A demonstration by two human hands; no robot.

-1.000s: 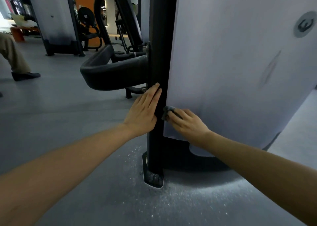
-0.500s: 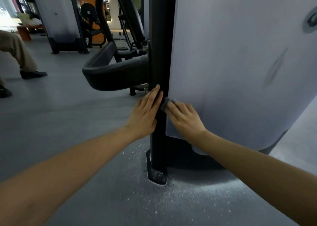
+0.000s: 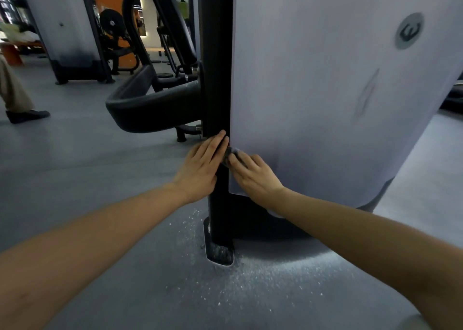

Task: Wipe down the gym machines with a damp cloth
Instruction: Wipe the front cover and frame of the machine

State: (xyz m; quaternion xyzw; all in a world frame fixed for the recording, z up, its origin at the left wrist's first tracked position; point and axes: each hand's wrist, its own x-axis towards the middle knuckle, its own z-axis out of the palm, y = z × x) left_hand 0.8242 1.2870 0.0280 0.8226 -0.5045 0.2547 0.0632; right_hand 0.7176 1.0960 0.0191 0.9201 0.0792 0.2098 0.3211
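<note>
A gym machine stands right in front of me, with a black upright post (image 3: 216,79) and a wide pale grey shroud panel (image 3: 325,91). My right hand (image 3: 253,176) presses a small dark grey cloth (image 3: 231,152) against the panel's left edge, low down beside the post; the cloth shows only past the fingertips. My left hand (image 3: 201,165) lies flat on the post with straight fingers, its fingertips close to the cloth.
A curved black padded arm (image 3: 150,104) juts left from the post. White dust speckles the grey floor around the post's foot (image 3: 219,252). Another shrouded machine (image 3: 67,34) and a weight plate stand at the back left. A person's leg and shoe (image 3: 25,115) are at the far left.
My right hand has slid the cloth a little up along the panel's left edge, toward my left fingertips. The left hand has stayed flat on the post.
</note>
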